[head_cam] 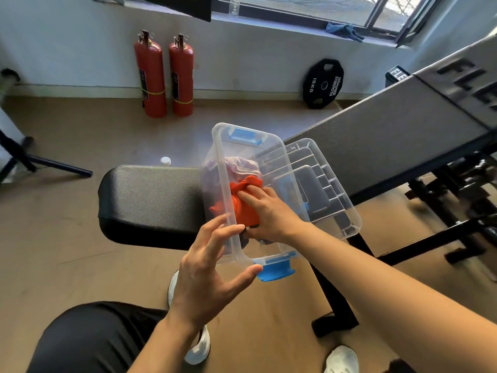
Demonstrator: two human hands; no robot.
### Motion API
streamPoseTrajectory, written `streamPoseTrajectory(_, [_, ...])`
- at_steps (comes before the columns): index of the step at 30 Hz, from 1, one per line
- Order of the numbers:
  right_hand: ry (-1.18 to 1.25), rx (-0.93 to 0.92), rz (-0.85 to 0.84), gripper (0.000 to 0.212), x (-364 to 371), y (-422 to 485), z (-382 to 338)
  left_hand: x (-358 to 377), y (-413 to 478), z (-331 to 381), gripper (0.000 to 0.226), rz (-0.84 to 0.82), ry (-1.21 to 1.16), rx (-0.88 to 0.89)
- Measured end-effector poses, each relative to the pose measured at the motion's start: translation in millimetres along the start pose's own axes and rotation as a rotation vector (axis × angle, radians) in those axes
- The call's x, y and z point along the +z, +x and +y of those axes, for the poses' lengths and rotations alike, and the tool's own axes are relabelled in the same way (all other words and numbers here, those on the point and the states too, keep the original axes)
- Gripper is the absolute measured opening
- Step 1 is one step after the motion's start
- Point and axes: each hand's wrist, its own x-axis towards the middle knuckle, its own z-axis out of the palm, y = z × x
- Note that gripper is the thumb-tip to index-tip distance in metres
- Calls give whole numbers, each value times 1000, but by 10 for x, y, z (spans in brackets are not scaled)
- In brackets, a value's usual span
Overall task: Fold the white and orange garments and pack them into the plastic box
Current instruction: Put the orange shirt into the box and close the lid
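Note:
A clear plastic box (271, 149) with blue latches rests on the black bench seat (145, 197). Inside it lie a white garment (239, 166) at the far end and an orange garment (243, 204) nearer to me. My right hand (266, 214) is inside the box, fingers spread flat and pressing down on the orange garment. My left hand (212, 267) grips the box's near left corner, fingers on the side wall and thumb under the rim beside the blue latch (275, 270). Something dark lies under my right palm; I cannot tell what it is.
The box's clear lid (330, 184) lies beside it on the right, over the bench. The bench's inclined backrest (398, 133) rises to the right. Two red fire extinguishers (164, 74) and a 15 kg weight plate (324, 83) stand by the far wall. A tripod leg (48, 162) is at left.

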Motion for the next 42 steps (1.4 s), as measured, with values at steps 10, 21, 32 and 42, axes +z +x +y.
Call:
streamPoseTrajectory(10, [160, -22, -288, 73, -261, 127, 71, 18, 17, -35, 67, -5, 14, 6])
streamPoseTrajectory(21, [-13, 4, 176, 69, -164, 135, 49, 8, 7, -41, 67, -16, -11, 10])
streamPoseTrajectory(32, [132, 54, 574, 43, -406, -546, 441, 51, 43, -46, 71, 19, 49, -5])
streamPoseTrajectory(42, [340, 664, 497, 51, -396, -1110, 1060, 157, 127, 23, 72, 107, 82, -54])
